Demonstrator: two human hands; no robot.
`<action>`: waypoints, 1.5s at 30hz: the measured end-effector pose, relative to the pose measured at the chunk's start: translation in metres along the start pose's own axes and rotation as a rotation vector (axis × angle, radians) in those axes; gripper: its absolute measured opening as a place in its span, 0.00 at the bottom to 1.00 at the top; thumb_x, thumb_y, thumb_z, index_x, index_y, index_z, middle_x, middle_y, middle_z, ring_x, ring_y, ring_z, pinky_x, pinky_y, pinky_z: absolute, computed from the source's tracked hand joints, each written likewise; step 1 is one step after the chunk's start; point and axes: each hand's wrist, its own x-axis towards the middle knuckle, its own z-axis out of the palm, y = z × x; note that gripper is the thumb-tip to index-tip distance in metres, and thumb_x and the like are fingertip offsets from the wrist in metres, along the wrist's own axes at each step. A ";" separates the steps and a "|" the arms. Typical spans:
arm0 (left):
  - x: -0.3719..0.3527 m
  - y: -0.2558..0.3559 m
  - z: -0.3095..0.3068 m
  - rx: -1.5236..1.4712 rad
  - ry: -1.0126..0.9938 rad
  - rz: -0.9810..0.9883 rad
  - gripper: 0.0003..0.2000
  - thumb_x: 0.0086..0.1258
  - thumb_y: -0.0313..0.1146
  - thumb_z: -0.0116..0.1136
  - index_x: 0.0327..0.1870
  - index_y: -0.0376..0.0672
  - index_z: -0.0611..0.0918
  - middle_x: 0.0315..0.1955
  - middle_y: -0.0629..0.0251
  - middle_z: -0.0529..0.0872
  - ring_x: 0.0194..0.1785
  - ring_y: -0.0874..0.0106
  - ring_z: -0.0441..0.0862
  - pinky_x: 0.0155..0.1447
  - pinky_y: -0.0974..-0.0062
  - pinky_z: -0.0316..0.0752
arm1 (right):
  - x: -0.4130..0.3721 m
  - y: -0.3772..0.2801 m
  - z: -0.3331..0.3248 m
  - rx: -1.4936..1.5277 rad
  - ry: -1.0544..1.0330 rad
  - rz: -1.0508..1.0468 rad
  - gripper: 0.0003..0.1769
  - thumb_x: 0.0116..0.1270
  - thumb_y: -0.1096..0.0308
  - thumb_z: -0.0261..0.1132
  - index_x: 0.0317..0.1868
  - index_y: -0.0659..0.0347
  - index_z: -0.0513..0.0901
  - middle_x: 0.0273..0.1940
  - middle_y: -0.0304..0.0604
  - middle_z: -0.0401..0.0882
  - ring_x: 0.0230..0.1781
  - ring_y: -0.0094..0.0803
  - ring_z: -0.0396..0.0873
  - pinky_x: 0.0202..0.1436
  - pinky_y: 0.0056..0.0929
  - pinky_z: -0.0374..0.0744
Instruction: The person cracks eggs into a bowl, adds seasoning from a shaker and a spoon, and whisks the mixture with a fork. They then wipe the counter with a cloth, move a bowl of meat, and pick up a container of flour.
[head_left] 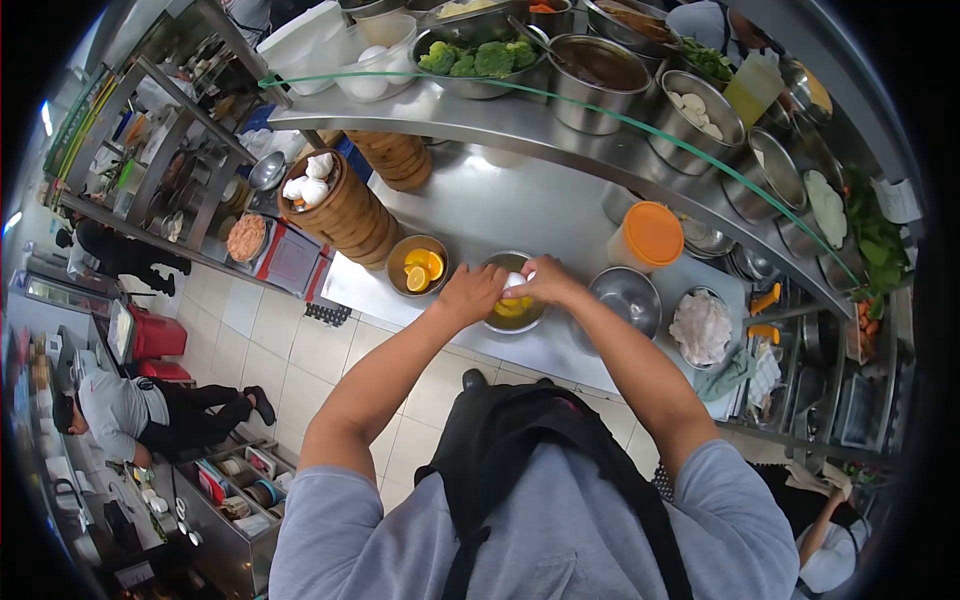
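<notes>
Left fingers [496,283], right fingers [534,281] converge; egg [515,280] between

From here I see a steel shelf [430,108] holding a bowl of broccoli [480,88], a pot of dark sauce [592,116] and a squeeze bottle [752,90]. Below it stand bamboo steamers [352,215] and an orange-lidded tub [645,240]. Off to the left, a co-worker [125,405] in a grey top is near a red bin [158,325] on the tiled floor [325,350].
</notes>
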 end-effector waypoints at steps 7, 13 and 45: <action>0.019 0.016 -0.095 -0.099 -0.099 -0.128 0.37 0.70 0.36 0.62 0.79 0.39 0.60 0.49 0.50 0.86 0.52 0.54 0.85 0.53 0.54 0.78 | -0.027 -0.026 -0.045 0.492 -0.138 -0.210 0.29 0.55 0.55 0.81 0.51 0.64 0.86 0.42 0.41 0.88 0.43 0.28 0.83 0.48 0.27 0.80; -0.005 0.026 -0.065 -0.553 0.133 -0.362 0.27 0.65 0.35 0.70 0.63 0.37 0.74 0.38 0.47 0.88 0.41 0.49 0.87 0.46 0.56 0.81 | -0.035 -0.013 -0.013 1.152 -0.156 0.113 0.24 0.68 0.58 0.73 0.61 0.56 0.80 0.46 0.35 0.83 0.41 0.27 0.81 0.44 0.31 0.80; -0.158 0.061 0.103 -0.677 0.403 -0.969 0.22 0.77 0.37 0.57 0.66 0.39 0.70 0.50 0.43 0.83 0.50 0.41 0.82 0.51 0.51 0.79 | -0.026 0.015 0.029 1.404 -0.050 0.465 0.08 0.69 0.62 0.69 0.45 0.50 0.79 0.37 0.34 0.81 0.37 0.30 0.83 0.35 0.31 0.82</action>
